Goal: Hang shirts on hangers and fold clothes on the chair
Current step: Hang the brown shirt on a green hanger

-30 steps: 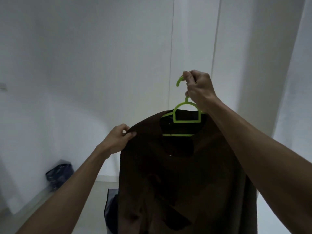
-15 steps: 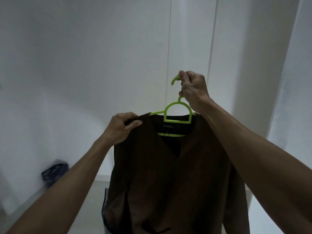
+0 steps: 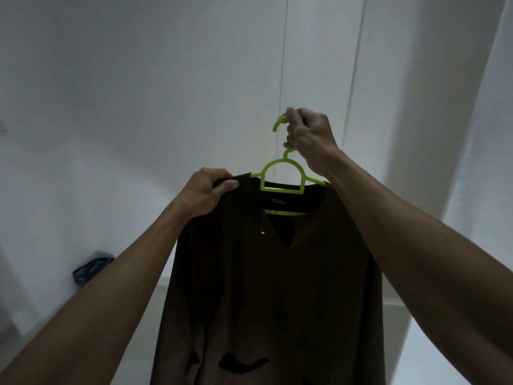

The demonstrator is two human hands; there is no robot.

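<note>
While I log this moment from my remote station, the entries run from largest to smallest.

Item one: white wall, backdrop only, with a vertical seam behind the hands.

Item two: brown V-neck shirt, hanging full length in the air in front of the wall, already threaded onto its hanger; I judge this garment nearly done, with only the left shoulder left to settle.

Item three: right hand, grip clenched round the hook, carrying the whole load.

Item four: left hand, grip pinching the shirt's left shoulder seam, thumb on top.

Item five: lime green plastic hanger, neck loop and lower bar showing through the collar.

Item six: dark bundle low by the wall, too dim to identify.

Outstanding, by my reckoning: hooking this hanger somewhere, further shirts, and all folding; no chair or rail is in view.
</note>
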